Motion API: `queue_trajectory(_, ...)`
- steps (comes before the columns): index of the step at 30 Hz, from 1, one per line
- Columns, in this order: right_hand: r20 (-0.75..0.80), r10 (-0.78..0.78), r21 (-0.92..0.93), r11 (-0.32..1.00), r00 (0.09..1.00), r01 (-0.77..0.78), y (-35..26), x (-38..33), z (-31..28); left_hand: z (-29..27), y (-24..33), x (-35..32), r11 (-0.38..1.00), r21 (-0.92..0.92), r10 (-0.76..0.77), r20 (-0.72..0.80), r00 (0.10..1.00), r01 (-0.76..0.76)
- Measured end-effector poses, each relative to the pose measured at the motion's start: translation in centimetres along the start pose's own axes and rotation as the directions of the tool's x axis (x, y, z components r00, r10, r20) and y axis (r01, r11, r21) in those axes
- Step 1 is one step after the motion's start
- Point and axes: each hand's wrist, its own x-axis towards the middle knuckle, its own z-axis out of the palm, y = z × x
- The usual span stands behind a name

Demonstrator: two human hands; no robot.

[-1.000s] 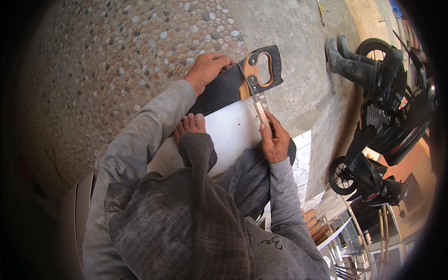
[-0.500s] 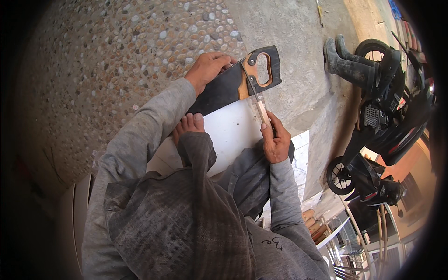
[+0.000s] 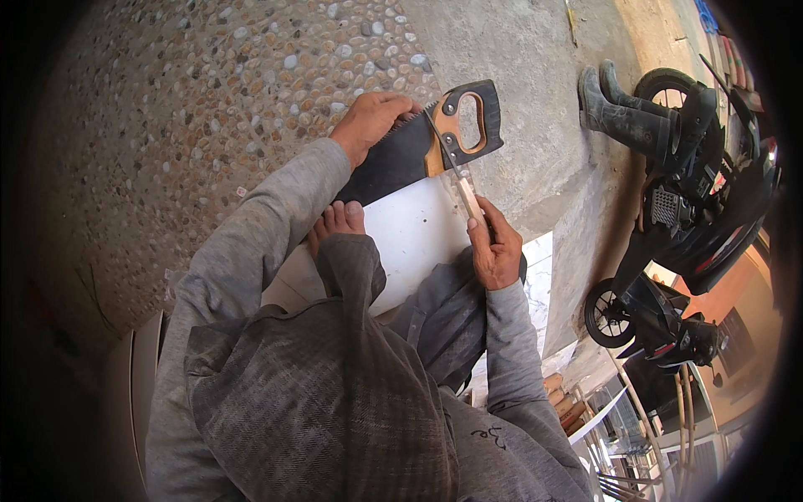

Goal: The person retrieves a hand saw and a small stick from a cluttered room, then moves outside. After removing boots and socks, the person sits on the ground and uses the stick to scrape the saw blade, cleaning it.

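Observation:
A handsaw (image 3: 389, 170) with a black blade and a black-and-wood handle lies slanted in front of me, teeth facing the far left. My left hand (image 3: 368, 125) pinches the blade at its toothed edge, a short way from the handle. In my right hand (image 3: 498, 255) is a slim file (image 3: 467, 198), held by its pale wooden handle. The file's thin metal part crosses the saw where blade meets handle, its tip near the teeth. My bare foot (image 3: 341, 219) presses at the near edge of the blade.
Beneath the saw is a white flat panel (image 3: 410, 238). Pebbled paving (image 3: 226, 109) spreads at left, bare concrete (image 3: 519, 67) at right. Rubber boots (image 3: 623, 109) and a black motorbike (image 3: 669, 217) stand on the right. Clay-coloured cylinders (image 3: 569, 410) lie lower right.
The file has shifted slightly up and to the left across the saw, together with my right hand. My left hand and the saw stay nearly where they were.

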Motion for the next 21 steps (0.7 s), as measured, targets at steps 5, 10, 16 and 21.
queue_trajectory(5,0.012,0.007,-0.006,1.0,1.0,-0.007,0.07,0.03,-0.09,-0.03,0.11,-0.07,1.0,-0.006,-0.001,0.011,1.0,0.001)
queue_trajectory(10,0.017,0.055,0.018,0.998,0.998,-0.055,0.08,-0.27,-0.07,-0.03,0.1,-0.21,1.0,0.01,0.008,0.009,1.0,-0.008)
queue_trajectory(16,0.005,0.079,0.008,0.997,0.997,-0.079,0.03,-0.44,0.03,0.0,0.06,-0.18,1.0,0.009,0.017,0.014,1.0,-0.017)
queue_trajectory(21,0.014,0.107,0.012,0.994,0.994,-0.107,-0.45,-0.44,-0.02,0.27,0.69,-0.64,1.0,0.006,-0.03,-0.008,1.0,0.03)
